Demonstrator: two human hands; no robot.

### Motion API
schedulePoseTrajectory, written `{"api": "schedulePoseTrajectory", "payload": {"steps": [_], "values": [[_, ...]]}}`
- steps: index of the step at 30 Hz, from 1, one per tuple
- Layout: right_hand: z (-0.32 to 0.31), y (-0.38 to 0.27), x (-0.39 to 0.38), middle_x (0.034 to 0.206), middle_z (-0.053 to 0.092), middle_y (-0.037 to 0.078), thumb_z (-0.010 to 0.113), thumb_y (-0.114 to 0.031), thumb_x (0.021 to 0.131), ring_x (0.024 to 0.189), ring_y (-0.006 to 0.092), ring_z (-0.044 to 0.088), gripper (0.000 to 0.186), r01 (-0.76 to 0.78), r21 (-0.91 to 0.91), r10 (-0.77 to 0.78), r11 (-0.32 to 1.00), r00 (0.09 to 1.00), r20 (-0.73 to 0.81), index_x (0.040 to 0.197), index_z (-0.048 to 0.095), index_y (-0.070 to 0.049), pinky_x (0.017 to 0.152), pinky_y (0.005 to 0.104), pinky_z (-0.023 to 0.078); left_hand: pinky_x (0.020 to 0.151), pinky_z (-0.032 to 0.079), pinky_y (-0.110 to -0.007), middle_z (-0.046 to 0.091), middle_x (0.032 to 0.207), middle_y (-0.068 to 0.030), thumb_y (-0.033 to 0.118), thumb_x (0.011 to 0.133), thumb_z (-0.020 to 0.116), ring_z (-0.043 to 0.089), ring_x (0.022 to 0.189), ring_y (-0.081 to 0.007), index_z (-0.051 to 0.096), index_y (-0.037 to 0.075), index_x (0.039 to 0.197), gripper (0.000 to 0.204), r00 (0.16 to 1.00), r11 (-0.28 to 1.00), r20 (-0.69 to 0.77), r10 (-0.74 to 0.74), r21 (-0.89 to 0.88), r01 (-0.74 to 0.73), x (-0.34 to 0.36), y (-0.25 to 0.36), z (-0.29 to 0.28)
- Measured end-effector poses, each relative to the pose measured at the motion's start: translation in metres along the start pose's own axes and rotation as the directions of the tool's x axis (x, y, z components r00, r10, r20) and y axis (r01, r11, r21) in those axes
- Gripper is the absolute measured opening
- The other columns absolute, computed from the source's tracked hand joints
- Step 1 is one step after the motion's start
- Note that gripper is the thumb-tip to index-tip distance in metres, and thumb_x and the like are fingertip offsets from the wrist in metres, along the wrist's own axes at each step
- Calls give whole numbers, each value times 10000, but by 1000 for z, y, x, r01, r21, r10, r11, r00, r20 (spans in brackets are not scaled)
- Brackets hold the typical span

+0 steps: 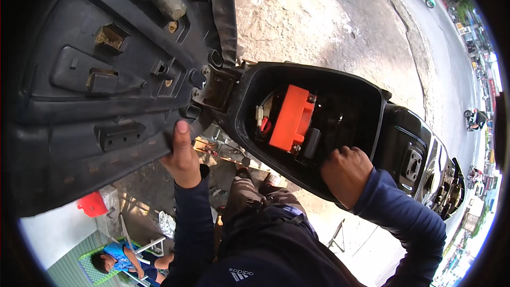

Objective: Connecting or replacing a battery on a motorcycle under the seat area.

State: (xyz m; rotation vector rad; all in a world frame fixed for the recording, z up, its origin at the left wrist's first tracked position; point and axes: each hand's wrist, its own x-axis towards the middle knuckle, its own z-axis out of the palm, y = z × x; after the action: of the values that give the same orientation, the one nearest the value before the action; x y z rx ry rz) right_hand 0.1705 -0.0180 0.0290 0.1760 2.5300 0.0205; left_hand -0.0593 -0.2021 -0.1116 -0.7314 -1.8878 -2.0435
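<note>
The raised motorbike seat [69, 114], its black underside showing, fills the upper left. My left hand [184, 162] grips its near edge, thumb against the underside and fingers mostly hidden behind. Hinged to it is the black underseat box [313, 68], which holds an orange battery [291, 118]. A small black cylinder [312, 143] sits beside the battery, and a white connector [259, 114] with wires lies on its other side. My right hand [348, 172] is closed over the box's near right part, knuckles up. Whatever its fingers may hold is hidden.
The black rear body of the motorbike [406, 141] extends right from the box. Below on the left, a person [119, 258] reclines in a green chair [93, 263] near a red object [93, 204]. Beyond the pavement [319, 16], a road [449, 58] carries several motorbikes.
</note>
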Motion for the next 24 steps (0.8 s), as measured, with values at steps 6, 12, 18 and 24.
{"api": "schedulePoseTrajectory", "payload": {"steps": [6,12,18,24], "values": [[-2,-1,-3,732,629,108,666,-105,688,769,254,615,58,-10,52,11,999,1000,-15,711,700,-64,759,402,416,974,542,-482,612,1176,-337,-2,927,630,655,1035,-382,661,-116,1037,161,988,961,-112,102,-245,-127,6,-19,10],[-12,-3,9,732,631,79,664,-112,707,825,230,597,40,-106,37,105,994,994,38,709,692,-84,795,404,389,937,567,-454,624,1145,-318,-54,874,680,674,975,-361,637,-106,1059,197,990,978,-85,109,-169,-123,7,-16,3],[-9,-4,3,734,638,68,659,-118,741,860,216,591,60,-118,-3,118,993,992,51,730,697,-72,808,392,381,962,552,-445,612,1191,-299,-36,851,686,664,1006,-356,620,-97,1086,251,974,879,-53,-220,-445,174,-7,-4,-7],[1,-2,7,748,639,80,658,-121,752,822,226,599,71,-156,-26,158,987,981,111,751,709,-71,811,399,391,1037,486,-455,586,1295,-264,54,819,611,609,1146,-351,628,-104,1139,357,873,657,94,-478,-621,427,-4,18,-16]]}}
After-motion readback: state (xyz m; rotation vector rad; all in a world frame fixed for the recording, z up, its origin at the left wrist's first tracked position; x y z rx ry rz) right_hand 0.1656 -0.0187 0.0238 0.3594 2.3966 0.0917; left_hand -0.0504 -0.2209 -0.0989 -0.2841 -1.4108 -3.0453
